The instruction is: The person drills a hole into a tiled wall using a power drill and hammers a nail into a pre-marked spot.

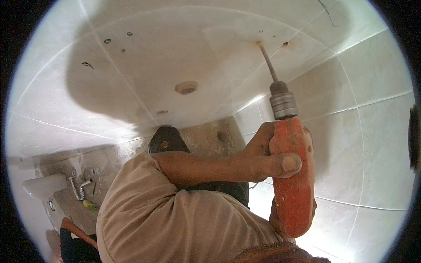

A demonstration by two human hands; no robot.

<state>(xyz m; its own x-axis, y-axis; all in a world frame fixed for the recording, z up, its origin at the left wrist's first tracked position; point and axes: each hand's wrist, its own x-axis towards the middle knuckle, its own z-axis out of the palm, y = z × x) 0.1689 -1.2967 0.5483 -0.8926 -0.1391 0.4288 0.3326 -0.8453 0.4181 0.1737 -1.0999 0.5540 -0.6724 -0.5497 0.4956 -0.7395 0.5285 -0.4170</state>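
Observation:
An orange-red power drill [294, 184] points up and away from me, its grey chuck [283, 105] holding a long, dusty masonry bit [268, 63]. The bit's tip meets the pale tiled wall [219, 57], where brownish dust marks the tile. Across the front of the drill's body my left hand [280, 160] is wrapped, thumb on top, its forearm coming from the beige sleeve. My right hand [275, 217] is closed around the rear of the drill, mostly hidden behind it, with only bits of fingers showing at either side.
Beside the bit is a drilled hole [286, 44]; several more marks and holes lie at upper left. A round pipe opening [186, 87] sits mid-wall. Tiled wall [337, 144] bounds the right. At lower left are a white fixture [44, 186], a chrome pipe [80, 188] and another person's arm [78, 232].

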